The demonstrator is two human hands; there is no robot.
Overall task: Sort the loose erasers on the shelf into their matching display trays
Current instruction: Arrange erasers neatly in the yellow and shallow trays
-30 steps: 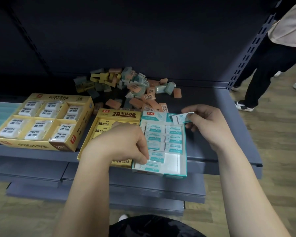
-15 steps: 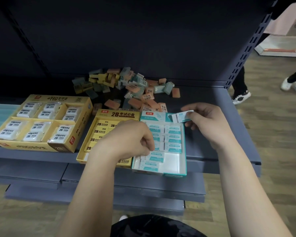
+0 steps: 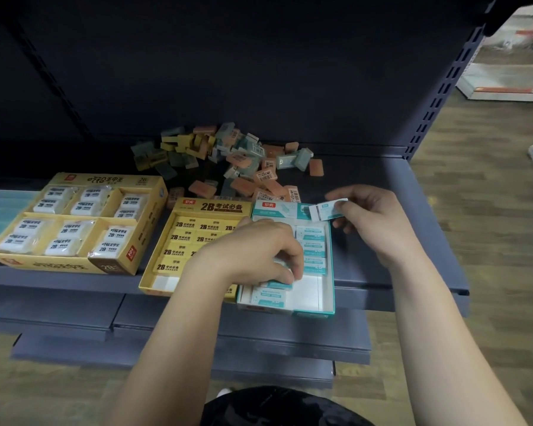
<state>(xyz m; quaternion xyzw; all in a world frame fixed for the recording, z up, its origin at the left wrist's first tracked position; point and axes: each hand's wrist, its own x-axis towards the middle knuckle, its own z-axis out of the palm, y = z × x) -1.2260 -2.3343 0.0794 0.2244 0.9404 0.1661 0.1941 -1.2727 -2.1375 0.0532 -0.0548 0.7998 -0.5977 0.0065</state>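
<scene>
**Sorting Status: Containers and Grip**

1. Carrier. A dark grey metal shelf (image 3: pixel 382 179) carries three containers in a row along its front edge.

2. Right container. A teal-and-white cardboard display tray (image 3: pixel 331 265) overhangs the front edge. It holds teal-sleeved erasers (image 3: pixel 313 249) laid flat in two columns. The front right corner of its white floor is bare.

3. Middle container. A yellow cardboard display tray (image 3: pixel 211 206) printed "2B" touches the teal tray's left wall. It holds rows of yellow-sleeved erasers (image 3: pixel 183 238). The slot at its front left corner shows white.

4. Left container. A wide yellow cardboard display box (image 3: pixel 59 265) has six compartments, each holding white erasers in clear wrap (image 3: pixel 65 229).

5. Unsorted stock. A heap of loose erasers (image 3: pixel 228 161), orange-pink, yellow and grey-green, lies behind the trays toward the back edge.

6. Right hand (image 3: pixel 373 222). Thumb and fingers pinch a white rectangular eraser in a teal paper sleeve (image 3: pixel 328 210). It is held in the air over the teal tray's back right corner.

7. Left hand (image 3: pixel 259 250). It reaches into the teal tray with its fingers curled down onto the left column. Whether it grips an eraser there cannot be told.
</scene>
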